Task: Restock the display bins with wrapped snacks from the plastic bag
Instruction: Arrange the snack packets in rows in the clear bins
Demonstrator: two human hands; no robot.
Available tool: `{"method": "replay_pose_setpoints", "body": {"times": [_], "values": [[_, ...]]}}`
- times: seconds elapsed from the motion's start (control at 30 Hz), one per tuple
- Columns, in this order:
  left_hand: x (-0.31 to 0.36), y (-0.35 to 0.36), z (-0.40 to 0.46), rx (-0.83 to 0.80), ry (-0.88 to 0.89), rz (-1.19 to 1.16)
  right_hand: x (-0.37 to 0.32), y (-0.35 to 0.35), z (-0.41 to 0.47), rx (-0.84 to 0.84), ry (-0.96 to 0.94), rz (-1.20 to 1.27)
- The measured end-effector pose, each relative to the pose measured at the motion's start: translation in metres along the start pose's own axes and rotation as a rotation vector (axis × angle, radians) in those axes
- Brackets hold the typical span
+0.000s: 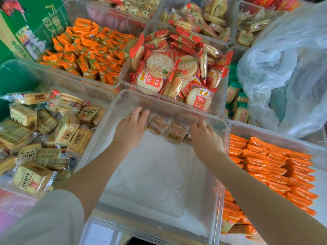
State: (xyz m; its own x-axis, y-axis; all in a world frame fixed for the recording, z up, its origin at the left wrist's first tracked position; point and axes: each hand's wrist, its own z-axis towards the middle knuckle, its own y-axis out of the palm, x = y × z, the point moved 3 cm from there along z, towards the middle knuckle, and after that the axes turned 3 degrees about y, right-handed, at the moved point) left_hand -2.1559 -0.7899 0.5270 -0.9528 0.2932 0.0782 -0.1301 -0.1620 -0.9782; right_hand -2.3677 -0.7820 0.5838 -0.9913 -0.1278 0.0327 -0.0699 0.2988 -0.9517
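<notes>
Soft, even daylight fills the scene, bright without being harsh; its source cannot be told. Shadows are faint: only a pale smudge lies under the forearms on the floor of the clear bin (pixel 150 165). The bin walls catch thin white glints along their rims, and the plastic bag (pixel 286 71) on the right glows milky where light passes through it. The wide lens bends everything outward, so bin edges curve and the corners stretch. The centre is fairly sharp, with print on the round cracker packets (pixel 155 82) readable, while the sleeve (pixel 46 220) at lower left and the far upper corners go soft and smeared.
</notes>
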Motion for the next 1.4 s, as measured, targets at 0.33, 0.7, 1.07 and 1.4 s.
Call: {"method": "replay_pose_setpoints", "body": {"times": [0.33,0.7,1.07,1.4], "values": [[0.082,-0.023,-0.007,0.051,0.188,-0.228,0.009,-0.020,-0.002,0.049,-0.023,-0.060],[0.228,-0.101,0.031,0.106,0.483,-0.394,0.238,-0.040,-0.087,0.487,0.376,0.469],[0.452,-0.064,0.091,-0.102,0.580,-0.362,0.484,0.061,-0.088,0.264,0.499,0.410],[0.539,-0.030,0.136,-0.016,0.377,-0.393,0.545,0.094,-0.024,0.117,0.390,0.211]]}}
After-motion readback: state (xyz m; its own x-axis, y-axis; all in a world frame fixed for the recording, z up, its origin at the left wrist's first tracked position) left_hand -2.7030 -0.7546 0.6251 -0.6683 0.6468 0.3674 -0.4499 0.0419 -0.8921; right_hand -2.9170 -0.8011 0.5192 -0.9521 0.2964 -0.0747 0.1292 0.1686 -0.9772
